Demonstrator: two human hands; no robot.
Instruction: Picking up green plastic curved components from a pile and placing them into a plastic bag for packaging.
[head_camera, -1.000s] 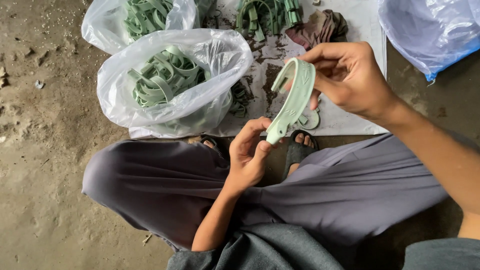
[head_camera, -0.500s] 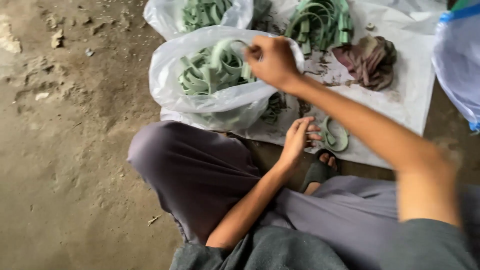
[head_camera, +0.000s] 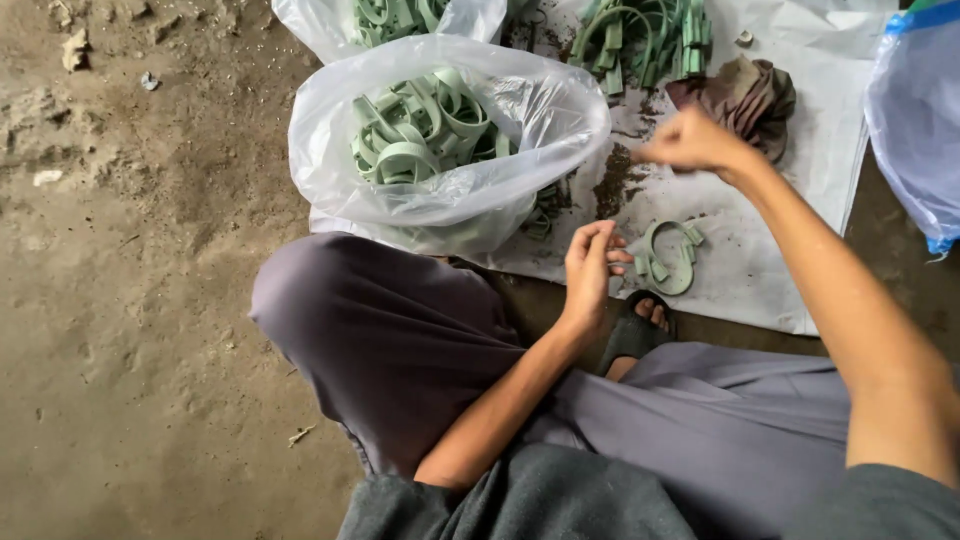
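Green plastic loop (head_camera: 668, 258) lies mid-frame beside the half-curled, empty left hand (head_camera: 590, 268); right hand (head_camera: 690, 142), upper right, is a closed fist, hold unclear.

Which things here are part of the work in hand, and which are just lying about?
In the work:
left hand
right hand
green strap piece on the white sheet
clear bag of green straps
loose strap pile

Lying about:
brown rag
blue-edged bag
stones on the dirt floor
black sandal

Bare white sheet (head_camera: 770, 270) lies open between green strap (head_camera: 668, 258) and brown rag (head_camera: 745, 95).
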